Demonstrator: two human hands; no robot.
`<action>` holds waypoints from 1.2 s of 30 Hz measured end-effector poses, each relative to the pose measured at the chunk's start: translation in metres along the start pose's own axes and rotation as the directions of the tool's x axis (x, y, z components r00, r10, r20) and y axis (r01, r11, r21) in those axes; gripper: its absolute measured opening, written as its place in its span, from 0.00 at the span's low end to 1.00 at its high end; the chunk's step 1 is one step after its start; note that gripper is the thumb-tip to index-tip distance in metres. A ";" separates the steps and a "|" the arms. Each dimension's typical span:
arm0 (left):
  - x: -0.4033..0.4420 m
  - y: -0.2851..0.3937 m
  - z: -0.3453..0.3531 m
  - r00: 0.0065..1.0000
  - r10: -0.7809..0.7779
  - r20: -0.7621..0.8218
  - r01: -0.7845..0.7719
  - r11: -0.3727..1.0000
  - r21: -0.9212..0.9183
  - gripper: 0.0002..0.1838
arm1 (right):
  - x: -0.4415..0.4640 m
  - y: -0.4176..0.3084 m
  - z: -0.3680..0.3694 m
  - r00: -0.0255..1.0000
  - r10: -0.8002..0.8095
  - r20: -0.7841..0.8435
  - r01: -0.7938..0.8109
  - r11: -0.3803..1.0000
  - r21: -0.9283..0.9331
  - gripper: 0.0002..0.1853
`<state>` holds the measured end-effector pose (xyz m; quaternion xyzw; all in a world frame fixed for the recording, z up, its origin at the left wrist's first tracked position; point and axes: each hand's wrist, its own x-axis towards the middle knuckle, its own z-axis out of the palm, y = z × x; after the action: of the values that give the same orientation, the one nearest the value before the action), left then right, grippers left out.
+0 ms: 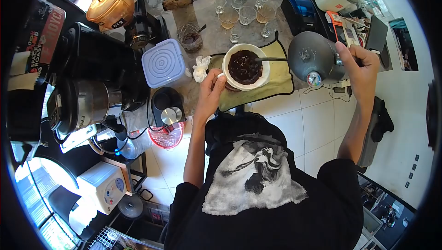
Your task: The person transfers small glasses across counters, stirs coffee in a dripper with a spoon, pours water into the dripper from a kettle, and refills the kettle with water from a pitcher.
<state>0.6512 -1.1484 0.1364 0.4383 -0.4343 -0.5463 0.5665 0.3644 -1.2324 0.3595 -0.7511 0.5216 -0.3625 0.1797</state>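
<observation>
A white dripper (265,76) with wet dark coffee grounds (245,67) sits over a green cloth (276,84) on the counter. My left hand (212,89) is closed on the dripper's handle at its left side. On the right, my right hand (359,63) is wrapped round the handle of a dark grey gooseneck kettle (308,56) with a round thermometer (314,78). The kettle's thin spout reaches left over the grounds. What supports the dripper from below is mostly hidden.
Several small glasses (247,15) stand behind the dripper. To the left are a glass bowl (189,37), a crumpled tissue (201,68), a blue-lidded container (163,62) and a black grinder (167,105). A black-and-blue device (299,14) sits behind the kettle.
</observation>
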 end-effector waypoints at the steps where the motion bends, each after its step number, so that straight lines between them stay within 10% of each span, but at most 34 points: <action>1: 0.000 -0.001 0.001 1.000 -0.004 0.001 0.004 1.000 0.004 0.11 | 0.002 0.001 0.001 1.000 0.000 -0.001 0.000 1.000 0.000 0.26; 36: 0.000 -0.004 0.003 0.999 0.007 -0.031 -0.007 1.000 0.011 0.12 | 0.015 -0.008 0.010 0.998 -0.053 0.022 0.053 0.998 0.025 0.27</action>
<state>0.6470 -1.1489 0.1337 0.4483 -0.4298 -0.5350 0.5728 0.3804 -1.2442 0.3636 -0.7666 0.4950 -0.3646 0.1851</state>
